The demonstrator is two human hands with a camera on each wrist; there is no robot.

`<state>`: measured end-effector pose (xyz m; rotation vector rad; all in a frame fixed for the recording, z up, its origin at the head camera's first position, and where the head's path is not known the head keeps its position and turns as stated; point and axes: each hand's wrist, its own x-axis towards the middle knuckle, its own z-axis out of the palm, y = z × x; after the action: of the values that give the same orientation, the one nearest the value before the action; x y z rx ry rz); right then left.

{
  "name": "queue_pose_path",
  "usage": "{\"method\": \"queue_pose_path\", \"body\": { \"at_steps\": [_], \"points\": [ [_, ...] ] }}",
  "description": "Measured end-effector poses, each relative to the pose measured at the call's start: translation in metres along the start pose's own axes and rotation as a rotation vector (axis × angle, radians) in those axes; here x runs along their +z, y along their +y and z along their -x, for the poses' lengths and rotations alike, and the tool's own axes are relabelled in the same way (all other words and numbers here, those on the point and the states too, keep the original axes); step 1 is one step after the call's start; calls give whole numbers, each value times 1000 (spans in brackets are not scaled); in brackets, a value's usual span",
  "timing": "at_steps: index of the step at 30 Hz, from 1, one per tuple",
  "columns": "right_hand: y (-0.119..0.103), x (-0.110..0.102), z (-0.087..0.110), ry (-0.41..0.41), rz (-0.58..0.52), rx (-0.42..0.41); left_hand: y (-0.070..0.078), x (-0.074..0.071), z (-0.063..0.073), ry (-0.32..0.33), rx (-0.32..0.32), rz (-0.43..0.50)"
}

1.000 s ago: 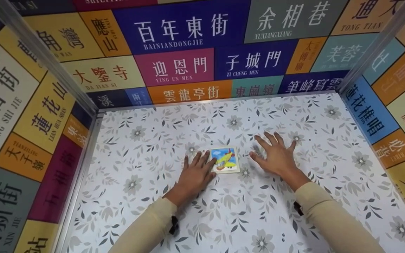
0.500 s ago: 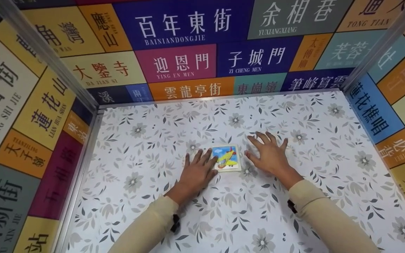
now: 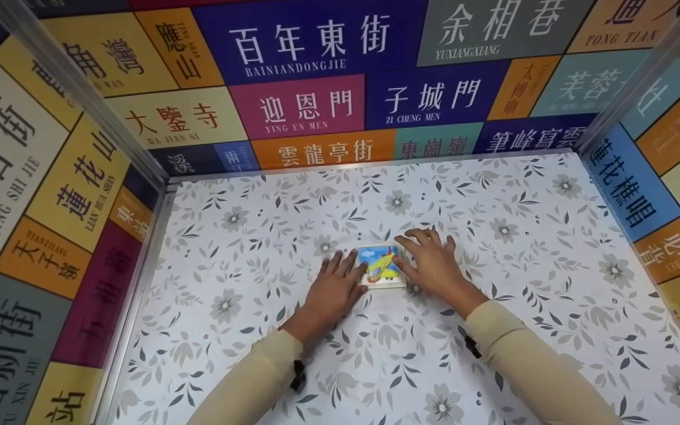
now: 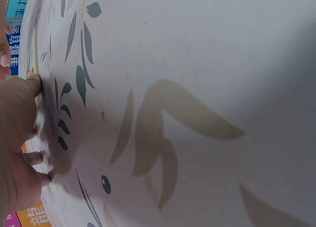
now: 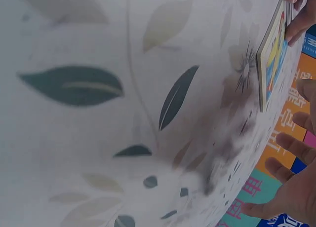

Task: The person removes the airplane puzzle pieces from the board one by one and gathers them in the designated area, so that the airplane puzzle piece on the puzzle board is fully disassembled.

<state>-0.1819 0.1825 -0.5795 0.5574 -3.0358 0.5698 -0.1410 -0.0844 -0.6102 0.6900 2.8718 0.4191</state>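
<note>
A small square picture board (image 3: pixel 380 268) with a pale rim and a yellow aeroplane on blue lies flat on the floral-covered table. My left hand (image 3: pixel 331 291) rests at its left edge, fingers extended, with fingertips on that side of the picture. From the right, my right hand (image 3: pixel 432 262) reaches over the board, its fingers spread and its fingertips overlapping the right edge in the head view. In the right wrist view the right hand (image 5: pixel 291 187) hovers above the cloth beside the board (image 5: pixel 271 59). The left wrist view shows the left hand (image 4: pixel 17 133) low against the cloth.
White cloth (image 3: pixel 245 360) with grey leaves and flowers covers the tabletop. Panels with coloured blocks of Chinese lettering (image 3: pixel 298 112) stand behind it and along both sides. Metal posts (image 3: pixel 110 112) mark the corners.
My right hand has moved left from beside the board until its fingers overlap the right edge. The left hand stays at the left edge, and the board lies almost where it was.
</note>
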Motion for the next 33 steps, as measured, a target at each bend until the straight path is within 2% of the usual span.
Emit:
{"method": "queue_pose_path", "body": {
  "at_steps": [8,13,22,33],
  "points": [
    [-12,14,-6,-43,-53,-54,1,3,-2,2,8,-9],
    [-18,19,-10,-73,-47,-71,2,4,-2,3,21,-3],
    [-29,24,-22,-136,-69,-48,3,3,0,5,18,-33],
    [-37,25,-35,-178,-76,-35,-1,3,-4,6,27,-8]
  ]
}}
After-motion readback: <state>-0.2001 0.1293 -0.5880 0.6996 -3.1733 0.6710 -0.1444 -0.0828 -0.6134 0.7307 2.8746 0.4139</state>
